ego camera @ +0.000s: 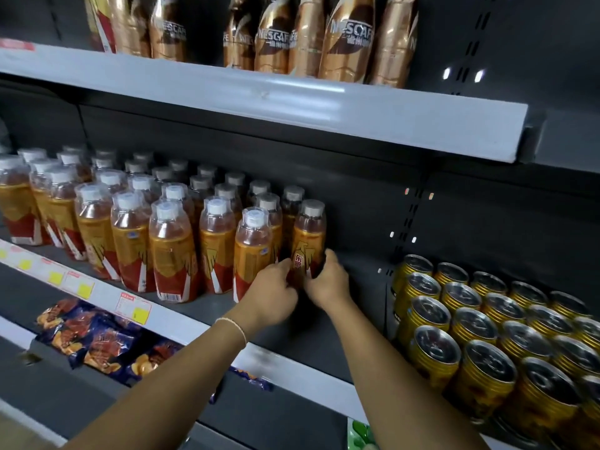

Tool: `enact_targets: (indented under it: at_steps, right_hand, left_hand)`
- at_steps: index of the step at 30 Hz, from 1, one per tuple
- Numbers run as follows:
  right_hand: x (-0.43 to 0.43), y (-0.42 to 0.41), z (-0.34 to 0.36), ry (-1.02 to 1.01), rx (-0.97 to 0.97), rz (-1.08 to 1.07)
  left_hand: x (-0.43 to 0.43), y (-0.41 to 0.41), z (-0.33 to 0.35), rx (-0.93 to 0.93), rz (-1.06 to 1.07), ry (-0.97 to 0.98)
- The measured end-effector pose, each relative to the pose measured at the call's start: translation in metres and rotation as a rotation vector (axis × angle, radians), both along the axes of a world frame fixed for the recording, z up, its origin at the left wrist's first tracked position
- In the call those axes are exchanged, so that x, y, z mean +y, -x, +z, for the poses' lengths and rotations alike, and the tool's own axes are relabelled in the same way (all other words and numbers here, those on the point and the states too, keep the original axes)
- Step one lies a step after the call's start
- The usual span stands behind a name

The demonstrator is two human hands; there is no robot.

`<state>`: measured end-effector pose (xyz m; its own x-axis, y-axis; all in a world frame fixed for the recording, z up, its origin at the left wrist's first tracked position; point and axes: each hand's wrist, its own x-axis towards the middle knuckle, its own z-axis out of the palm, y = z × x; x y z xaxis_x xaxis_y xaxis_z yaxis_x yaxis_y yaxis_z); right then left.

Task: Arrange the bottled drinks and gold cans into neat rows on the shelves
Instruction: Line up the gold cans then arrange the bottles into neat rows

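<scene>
Several orange bottled drinks (172, 251) with white caps stand in rows on the dark middle shelf (350, 323). At the right end of the rows stands one orange bottle (308, 238), upright. My left hand (276, 292) and my right hand (326, 279) both grip its lower part, one on each side. To the right, several gold cans (480, 339) sit in rows on the same shelf, apart from my hands.
Brown coffee bottles (344, 40) line the upper shelf (292, 102). Snack bags (97, 336) lie on the lower shelf at the left. A bare stretch of shelf separates the bottles from the cans. Price tags (134, 308) run along the shelf's front edge.
</scene>
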<state>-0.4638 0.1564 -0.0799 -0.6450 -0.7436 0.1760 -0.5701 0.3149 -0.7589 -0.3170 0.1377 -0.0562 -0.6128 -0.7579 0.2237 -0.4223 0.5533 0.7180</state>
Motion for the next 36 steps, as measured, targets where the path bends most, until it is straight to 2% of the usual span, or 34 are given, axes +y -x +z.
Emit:
enact_targets:
  at_steps: [5,13,16,20,24,28,31,36]
  right_hand:
    - [-0.009,0.003,-0.002,0.074,-0.097,-0.013]
    - [0.030,0.027,-0.010,0.118,-0.149,-0.153]
    - [0.039,0.027,-0.013,0.139,-0.154,-0.200]
    - [0.044,0.020,-0.014,0.123,-0.083,-0.270]
    - [0.040,0.024,-0.011,0.078,-0.008,-0.383]
    - [0.030,0.030,-0.012,0.020,0.004,-0.440]
    - [0.023,0.037,-0.013,-0.007,-0.012,-0.459]
    - [0.011,0.045,-0.008,-0.003,-0.095,-0.459]
  left_hand:
    - [-0.016,0.005,-0.005,0.041,-0.129,-0.039]
    - [-0.039,0.044,-0.018,0.010,-0.258,-0.246]
    - [-0.038,0.064,-0.016,0.119,-0.318,-0.429]
    - [-0.039,0.080,-0.023,0.267,-0.357,-0.541]
    - [-0.042,0.082,-0.026,0.340,-0.429,-0.671]
    - [-0.048,0.078,-0.032,0.545,-0.380,-0.830]
    - [-0.050,0.076,-0.035,0.577,-0.350,-0.764]
    - [-0.050,0.075,-0.050,0.380,-0.388,-0.411]
